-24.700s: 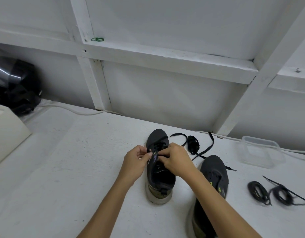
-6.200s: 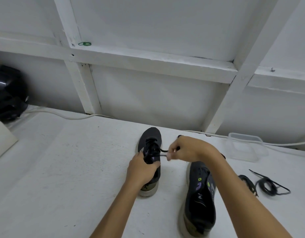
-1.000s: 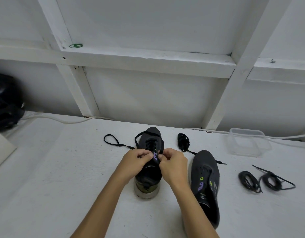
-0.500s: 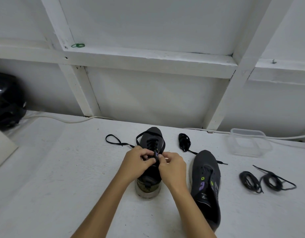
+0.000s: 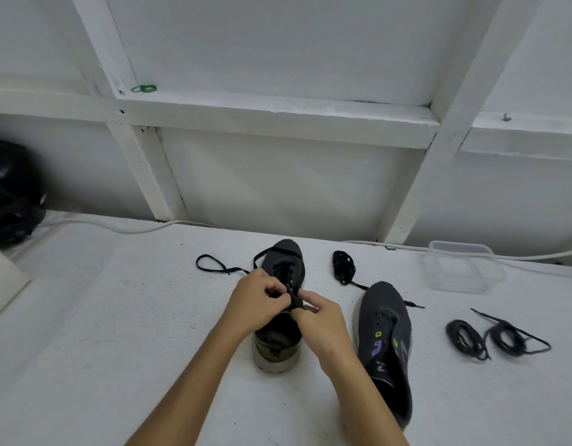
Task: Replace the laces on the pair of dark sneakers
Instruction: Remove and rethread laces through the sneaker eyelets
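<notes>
Both your hands are over the near sneaker (image 5: 280, 320): left hand (image 5: 255, 305) fingers curled, pinching the black lace (image 5: 214, 267) at the eyelets; right hand (image 5: 321, 320) pinching the same lace just beside it. Sneaker stands upright, heel toward you, toe pointing away, long axis near-to-far. Second sneaker (image 5: 386, 346) lies just right, unlaced, same axis, tilted slightly. White table (image 5: 101, 333) has open room left of your arms. Two coiled laces (image 5: 490, 338) sit well right; another lace bundle (image 5: 344, 270) lies between the toes. Clear plastic container (image 5: 463, 267) near the back edge. Versus half a second ago: hands barely shifted, lace loop on the left unchanged.
</notes>
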### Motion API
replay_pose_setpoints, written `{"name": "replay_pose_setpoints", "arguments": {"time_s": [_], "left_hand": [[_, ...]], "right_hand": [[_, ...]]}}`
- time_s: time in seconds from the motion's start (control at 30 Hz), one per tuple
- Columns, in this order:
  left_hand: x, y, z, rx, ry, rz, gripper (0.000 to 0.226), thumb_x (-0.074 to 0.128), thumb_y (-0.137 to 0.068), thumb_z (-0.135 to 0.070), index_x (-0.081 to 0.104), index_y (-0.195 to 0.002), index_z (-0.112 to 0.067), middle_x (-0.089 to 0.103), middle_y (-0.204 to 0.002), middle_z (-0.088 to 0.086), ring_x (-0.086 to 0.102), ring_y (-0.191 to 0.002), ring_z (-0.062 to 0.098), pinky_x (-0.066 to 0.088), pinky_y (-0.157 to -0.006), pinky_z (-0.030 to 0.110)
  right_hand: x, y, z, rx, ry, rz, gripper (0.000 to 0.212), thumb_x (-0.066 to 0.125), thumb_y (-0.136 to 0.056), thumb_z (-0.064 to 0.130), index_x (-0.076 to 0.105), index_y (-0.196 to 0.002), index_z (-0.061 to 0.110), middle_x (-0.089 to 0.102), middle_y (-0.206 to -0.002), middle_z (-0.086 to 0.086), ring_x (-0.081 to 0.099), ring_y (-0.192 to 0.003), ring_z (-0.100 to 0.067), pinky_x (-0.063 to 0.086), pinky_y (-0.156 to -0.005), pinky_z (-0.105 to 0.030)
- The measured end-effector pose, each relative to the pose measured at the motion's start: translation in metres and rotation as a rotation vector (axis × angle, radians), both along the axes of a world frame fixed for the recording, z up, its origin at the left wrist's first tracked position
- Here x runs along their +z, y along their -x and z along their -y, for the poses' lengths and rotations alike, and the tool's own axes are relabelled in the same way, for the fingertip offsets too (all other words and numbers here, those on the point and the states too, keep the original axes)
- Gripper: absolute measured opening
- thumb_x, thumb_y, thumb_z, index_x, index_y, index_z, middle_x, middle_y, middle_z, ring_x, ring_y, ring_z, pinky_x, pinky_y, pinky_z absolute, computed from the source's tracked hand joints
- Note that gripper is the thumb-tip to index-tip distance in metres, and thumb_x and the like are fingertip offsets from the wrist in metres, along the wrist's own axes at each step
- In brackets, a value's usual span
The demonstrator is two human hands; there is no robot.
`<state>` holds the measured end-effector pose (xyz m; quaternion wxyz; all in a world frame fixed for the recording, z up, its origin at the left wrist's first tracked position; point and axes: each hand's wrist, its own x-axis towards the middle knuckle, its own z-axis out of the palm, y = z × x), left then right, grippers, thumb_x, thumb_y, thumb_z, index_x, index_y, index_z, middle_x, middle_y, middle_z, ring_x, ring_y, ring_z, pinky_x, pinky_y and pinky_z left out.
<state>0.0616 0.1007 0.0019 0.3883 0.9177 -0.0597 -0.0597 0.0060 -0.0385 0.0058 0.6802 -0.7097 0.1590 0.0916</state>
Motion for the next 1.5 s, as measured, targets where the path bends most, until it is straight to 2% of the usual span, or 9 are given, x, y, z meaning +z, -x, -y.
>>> {"name": "replay_pose_setpoints", "arguments": {"time_s": [0.23,0.47,0.6,0.73,0.9,1.1,1.3,1.4,1.5], "left_hand": [[0.005,-0.004,0.0,-0.04,-0.046,-0.026,0.008,0.076,-0.081,-0.027,0.07,-0.077,-0.032,0.056,-0.097,-0.012,0.058,-0.087,0.003,0.039,-0.072,0.011],[0.002,-0.004,0.001,-0.074,-0.096,-0.003,0.012,0.08,-0.083,-0.03,0.077,-0.091,-0.021,0.053,-0.101,-0.012,0.054,-0.089,0.002,0.038,-0.073,0.009],[0.006,0.001,0.008,-0.014,-0.051,0.028,0.007,0.078,-0.084,-0.024,0.076,-0.078,-0.02,0.054,-0.1,-0.008,0.057,-0.088,0.007,0.044,-0.077,0.017],[0.015,0.004,0.006,0.028,0.079,-0.014,0.012,0.077,-0.085,-0.026,0.075,-0.073,-0.024,0.061,-0.094,-0.012,0.062,-0.084,-0.001,0.041,-0.07,0.011],[0.034,0.008,-0.011,0.009,0.135,-0.008,0.016,0.075,-0.086,-0.027,0.071,-0.07,-0.03,0.06,-0.094,-0.011,0.058,-0.082,0.0,0.043,-0.074,0.017],[0.055,0.01,-0.016,0.0,0.503,-0.103,0.023,0.057,-0.097,-0.017,0.065,-0.078,-0.026,0.076,-0.097,-0.013,0.067,-0.087,-0.003,0.043,-0.065,0.004],[0.056,0.01,-0.008,-0.039,0.461,-0.173,0.018,0.05,-0.102,-0.026,0.058,-0.092,-0.013,0.077,-0.093,0.001,0.072,-0.099,0.022,0.051,-0.097,0.043],[0.064,0.007,-0.011,0.077,0.773,-0.165,0.021,0.044,-0.104,-0.016,0.05,-0.086,-0.009,0.072,-0.075,0.007,0.072,-0.079,0.023,0.055,-0.086,0.038],[0.078,-0.001,-0.027,0.349,1.104,-0.083,0.027,0.046,-0.096,-0.016,0.044,-0.069,-0.02,0.04,-0.055,-0.004,0.039,-0.046,0.012,0.052,-0.057,0.03]], "right_hand": [[-0.008,-0.002,0.001,-0.009,0.035,0.001,0.061,0.058,-0.085,-0.006,0.072,-0.078,0.053,0.077,-0.09,0.017,0.072,-0.093,-0.003,0.059,-0.082,-0.02],[-0.008,-0.002,-0.002,0.017,0.098,0.025,0.077,0.049,-0.09,-0.007,0.07,-0.072,0.064,0.071,-0.081,0.032,0.068,-0.085,0.012,0.055,-0.069,-0.012],[-0.006,-0.007,0.001,0.022,0.175,-0.005,0.058,0.048,-0.087,-0.005,0.073,-0.078,0.046,0.077,-0.084,0.015,0.073,-0.088,-0.008,0.062,-0.082,-0.031],[0.001,-0.013,0.009,-0.054,0.257,0.005,0.048,0.051,-0.091,-0.002,0.068,-0.077,0.04,0.072,-0.08,0.016,0.067,-0.082,-0.005,0.051,-0.064,-0.013],[0.008,-0.013,0.007,-0.033,0.344,-0.038,0.043,0.048,-0.09,-0.002,0.073,-0.095,0.032,0.071,-0.082,0.01,0.067,-0.08,-0.011,0.053,-0.062,-0.019],[0.012,-0.013,-0.013,0.051,0.46,-0.03,0.008,0.063,-0.087,0.026,0.066,-0.086,0.018,0.066,-0.077,0.002,0.061,-0.068,-0.011,0.037,-0.043,-0.009],[0.002,-0.016,-0.028,0.072,0.652,-0.09,0.055,0.075,-0.077,0.056,0.058,-0.112,0.017,0.063,-0.106,0.001,0.063,-0.097,-0.02,0.052,-0.074,-0.03],[0.0,-0.019,-0.022,0.069,0.667,-0.115,0.039,0.069,-0.083,0.046,0.061,-0.107,0.016,0.064,-0.1,-0.001,0.063,-0.087,-0.021,0.049,-0.065,-0.028],[-0.004,-0.017,-0.022,0.059,0.611,-0.098,0.029,0.069,-0.084,0.042,0.061,-0.099,0.019,0.064,-0.091,0.003,0.062,-0.078,-0.016,0.042,-0.054,-0.023]]}}
